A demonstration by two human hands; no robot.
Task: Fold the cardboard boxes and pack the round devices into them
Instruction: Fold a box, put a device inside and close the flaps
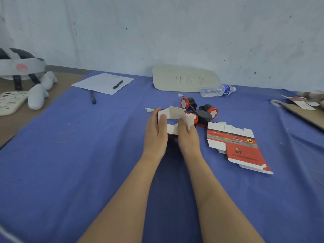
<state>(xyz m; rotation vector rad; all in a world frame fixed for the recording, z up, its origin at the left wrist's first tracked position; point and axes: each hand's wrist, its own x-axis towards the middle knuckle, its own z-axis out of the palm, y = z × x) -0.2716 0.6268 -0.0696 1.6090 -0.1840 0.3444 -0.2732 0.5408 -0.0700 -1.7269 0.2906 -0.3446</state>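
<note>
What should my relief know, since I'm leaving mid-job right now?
Hands: left hand and right hand both grip the half-folded box, white inside showing, over the blue cloth.
Parts: the round devices lie in a loose cluster just behind it; a flat box blank lies to the right.
Done: no device visibly packed.
Left: finish this box, load a device, fold the blank, pack the rest.

1 view, head-worn, wide-angle. Looks forward and down across the table (70, 163) to the wall (175, 32) behind it. Near, mid-frame: left hand (155, 135) and right hand (188, 137); forearms (126, 199) enter from the bottom edge.
</note>
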